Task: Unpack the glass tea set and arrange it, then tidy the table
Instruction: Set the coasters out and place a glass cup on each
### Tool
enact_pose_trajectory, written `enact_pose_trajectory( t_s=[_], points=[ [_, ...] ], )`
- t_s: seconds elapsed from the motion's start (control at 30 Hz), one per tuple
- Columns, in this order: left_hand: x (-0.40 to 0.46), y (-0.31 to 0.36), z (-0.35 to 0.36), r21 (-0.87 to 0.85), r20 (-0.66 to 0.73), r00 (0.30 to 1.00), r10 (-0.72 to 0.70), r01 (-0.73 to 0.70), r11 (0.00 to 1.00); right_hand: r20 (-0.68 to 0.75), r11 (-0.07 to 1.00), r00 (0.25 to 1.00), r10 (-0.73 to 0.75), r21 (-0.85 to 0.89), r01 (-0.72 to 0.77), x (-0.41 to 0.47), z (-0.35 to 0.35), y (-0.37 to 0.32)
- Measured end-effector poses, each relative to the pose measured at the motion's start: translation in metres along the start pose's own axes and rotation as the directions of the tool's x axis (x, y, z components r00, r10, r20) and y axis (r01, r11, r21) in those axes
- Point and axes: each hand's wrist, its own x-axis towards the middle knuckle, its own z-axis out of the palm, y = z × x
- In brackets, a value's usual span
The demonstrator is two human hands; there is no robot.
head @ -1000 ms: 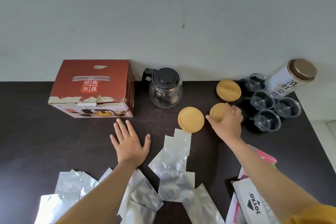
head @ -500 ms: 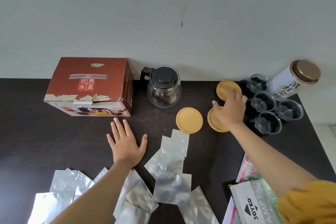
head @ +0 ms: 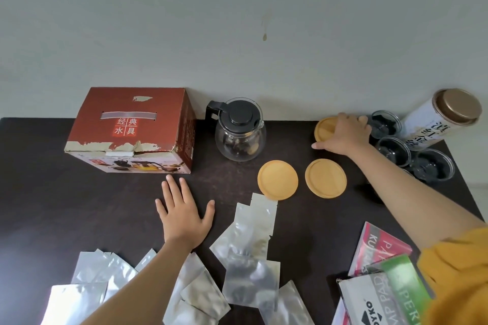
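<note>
Bamboo coaster (head: 324,129) under right hand (head: 346,136), left hand (head: 183,215) flat, foil pouches (head: 250,243) nearby

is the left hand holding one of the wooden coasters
No, the left hand lies flat on the dark table with fingers spread, apart from the coasters.

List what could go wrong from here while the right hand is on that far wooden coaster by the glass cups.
1. The right hand grips the far wooden coaster right beside the glass cups; pulling it back carelessly may knock one over.
2. The right forearm reaches over the cup nearest the table edge, so lowering the arm might push that cup off.
3. The foil pouches lie loose near the left hand, which rests flat; a sweep could scatter them.
</note>
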Motion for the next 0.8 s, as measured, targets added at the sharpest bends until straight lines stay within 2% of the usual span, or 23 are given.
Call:
enact_pose_trajectory(
  t_s=[0.13, 0.3, 0.53, 0.8],
  points=[
    [0.0, 0.001, -0.001, 0.0, 0.005, 1.0, -0.004, 0.004, 1.0, -0.064, 0.99, 0.989, -0.132, 0.044, 0.135, -0.013, 0.006, -0.026],
    [-0.001, 0.001, -0.002, -0.006, 0.009, 1.0, -0.006, 0.006, 1.0, -0.077, 0.951, 0.969, -0.236, 0.189, 0.247, -0.02, 0.017, -0.061],
    [0.001, 0.002, -0.002, 0.005, 0.017, 1.0, -0.008, 0.008, 1.0, -0.047, 0.931, 0.967, -0.252, 0.26, 0.255, -0.02, 0.035, -0.077],
    [0.0, 0.002, -0.002, -0.008, 0.005, 1.0, -0.006, 0.006, 1.0, -0.188, 0.919, 0.938, -0.292, 0.218, 0.33, -0.022, 0.029, -0.05]
  ],
)
